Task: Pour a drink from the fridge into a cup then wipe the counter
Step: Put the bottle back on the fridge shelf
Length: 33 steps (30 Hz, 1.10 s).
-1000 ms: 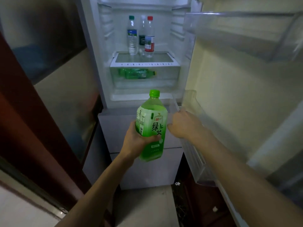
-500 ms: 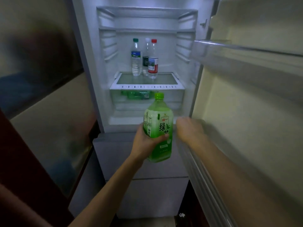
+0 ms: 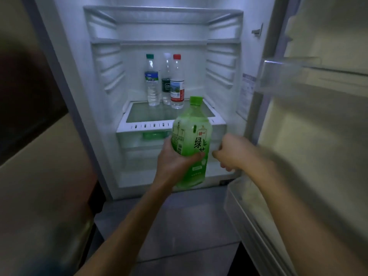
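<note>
Green tea bottle: large translucent green plastic bottle with a green screw cap (image 3: pixel 192 144); it is upright in the air just in front of the open white fridge (image 3: pixel 159 26), outside the cabinet and level with the front edge of the glass shelf (image 3: pixel 169 114); cap on, looks close to full
Left hand: my left hand (image 3: pixel 175 160) grasps the bottle round its lower half, thumb across the label
Right hand: my right hand (image 3: pixel 229 152) sits just beside the bottle, near the inner edge of the open cream fridge door (image 3: pixel 318 136); fingers look curled, but blur hides whether they hold anything; I cannot tell
Step in hand: I judge the drink is fetched and the door wants shutting; pouring and wiping are both ahead
Doing it well: I would keep the bottle vertical and draw it toward me so it clears the lower clear door bin (image 3: pixel 239 196); a full chilled bottle is likely heavy and slick, so a firm wrap low on the body suits it; the free hand can push the door's edge shut
Count, drinks: one green tea bottle in hand; three clear plastic water bottles near the shelf's back edge, one green-capped (image 3: pixel 152 82), one white-capped (image 3: pixel 166 76), one red-capped (image 3: pixel 176 84); something green lies in the clear drawer (image 3: pixel 153 135) under the shelf, number unclear
Count, fittings: one glass shelf; one drawer; two door bins, the upper one (image 3: pixel 288 76) at the door's top
</note>
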### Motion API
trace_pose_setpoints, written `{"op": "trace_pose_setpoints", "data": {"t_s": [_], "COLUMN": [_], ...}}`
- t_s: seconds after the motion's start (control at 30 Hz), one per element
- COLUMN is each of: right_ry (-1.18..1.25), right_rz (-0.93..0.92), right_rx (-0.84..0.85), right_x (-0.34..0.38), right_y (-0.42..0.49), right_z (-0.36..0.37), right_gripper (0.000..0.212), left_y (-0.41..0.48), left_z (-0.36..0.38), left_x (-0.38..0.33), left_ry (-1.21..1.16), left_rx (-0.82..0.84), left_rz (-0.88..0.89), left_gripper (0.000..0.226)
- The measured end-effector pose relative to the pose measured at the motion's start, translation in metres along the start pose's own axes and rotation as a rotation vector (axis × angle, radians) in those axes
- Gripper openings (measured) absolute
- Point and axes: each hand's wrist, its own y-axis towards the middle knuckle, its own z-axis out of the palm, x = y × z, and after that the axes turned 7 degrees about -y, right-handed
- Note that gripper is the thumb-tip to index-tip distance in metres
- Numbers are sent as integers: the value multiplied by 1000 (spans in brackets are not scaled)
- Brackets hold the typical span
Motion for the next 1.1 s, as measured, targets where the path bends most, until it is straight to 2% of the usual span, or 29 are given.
{"op": "trace_pose_setpoints", "data": {"t_s": [0.13,0.3,0.47,0.53,0.6,0.7,0.83,1.0,1.1], "right_ry": [8,144,193,246,277,309,359,374,368], "right_rz": [30,86,38,24,25,32,15,-52,-49], "right_rx": [-74,-231,-458,-507,-530,-561,-558,-563,-538], "right_x": [8,22,36,37,35,34,35,33,27], "right_y": [36,66,93,106,122,148,176,200,211], "right_z": [-10,-28,-45,-50,-52,-51,-47,-35,-27], "right_gripper": [28,31,21,21,22,24,25,37,37], "left_y": [52,104,156,175,194,218,234,247,258], "left_z": [1,12,29,35,43,56,71,86,93], "left_x": [-13,-30,-41,-43,-42,-37,-32,-22,-19], "left_ry": [6,-6,19,35,66,114,149,118,140], "left_rx": [42,52,-6,-18,-26,-51,-63,-81,-90], "left_rz": [51,105,160,166,174,161,124,120,125], "left_gripper": [74,69,91,88,84,90,71,76,62]}}
